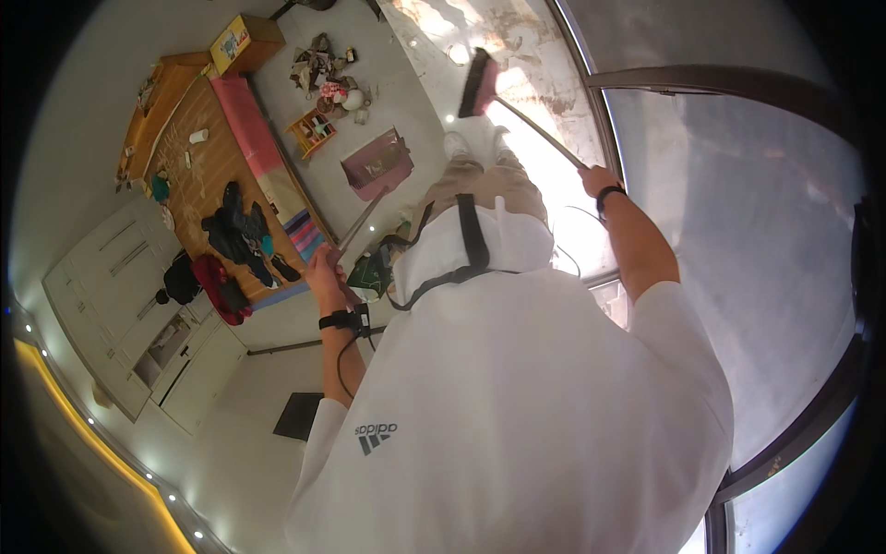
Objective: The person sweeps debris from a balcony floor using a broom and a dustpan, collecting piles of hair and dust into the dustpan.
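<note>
My right hand (601, 180) grips the handle of a broom (484, 86) with a pink head and dark bristles. The broom head is off to the upper left of that hand, near my shoes. In my left hand (325, 273) is the handle of a long-handled pink dustpan (377, 165). The dustpan's pan lies to the left of my legs, and some debris seems to be inside it. A strap with a small device and a cable circles my left wrist.
Left of the dustpan stands a small orange rack (311, 133). A heap of clutter (322, 69) lies beyond it on the floor. A wooden bed platform (187, 194) carries dark clothes (239, 228). A glass panel (734, 159) in a dark frame flanks my right side.
</note>
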{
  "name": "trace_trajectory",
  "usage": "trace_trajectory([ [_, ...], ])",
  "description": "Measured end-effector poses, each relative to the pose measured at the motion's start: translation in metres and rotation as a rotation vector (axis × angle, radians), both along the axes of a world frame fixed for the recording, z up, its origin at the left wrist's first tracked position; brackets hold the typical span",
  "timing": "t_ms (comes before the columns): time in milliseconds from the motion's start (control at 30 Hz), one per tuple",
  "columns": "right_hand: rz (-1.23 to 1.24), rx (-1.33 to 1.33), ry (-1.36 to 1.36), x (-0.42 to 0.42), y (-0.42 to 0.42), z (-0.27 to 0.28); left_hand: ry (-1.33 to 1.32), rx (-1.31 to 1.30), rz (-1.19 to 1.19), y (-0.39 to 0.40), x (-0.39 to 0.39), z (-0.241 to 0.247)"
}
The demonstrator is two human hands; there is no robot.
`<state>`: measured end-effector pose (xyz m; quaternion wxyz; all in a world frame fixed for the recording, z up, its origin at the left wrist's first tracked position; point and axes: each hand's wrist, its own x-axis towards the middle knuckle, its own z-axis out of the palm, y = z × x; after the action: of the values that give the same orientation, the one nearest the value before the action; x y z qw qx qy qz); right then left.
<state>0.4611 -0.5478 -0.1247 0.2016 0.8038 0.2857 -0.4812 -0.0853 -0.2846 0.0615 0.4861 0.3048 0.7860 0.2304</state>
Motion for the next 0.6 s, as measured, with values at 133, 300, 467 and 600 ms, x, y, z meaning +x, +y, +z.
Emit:
trace_trajectory([
  [133,-0.151,0.053,-0.144,0.031,-0.068,0.006,-0.010,-0.028,0.021,0.005,0.004,-0.004],
  [300,-0.218,0.038,-0.189,0.027,-0.091,0.085,-0.077,-0.027,0.011,-0.008,-0.006,-0.024],
  [467,-0.225,0.072,-0.125,0.000,-0.079,0.125,-0.136,-0.022,0.031,-0.003,-0.012,-0.034],
  [600,-0.215,0.130,-0.077,-0.020,-0.038,0.066,-0.164,-0.039,0.026,-0.001,-0.024,-0.044],
])
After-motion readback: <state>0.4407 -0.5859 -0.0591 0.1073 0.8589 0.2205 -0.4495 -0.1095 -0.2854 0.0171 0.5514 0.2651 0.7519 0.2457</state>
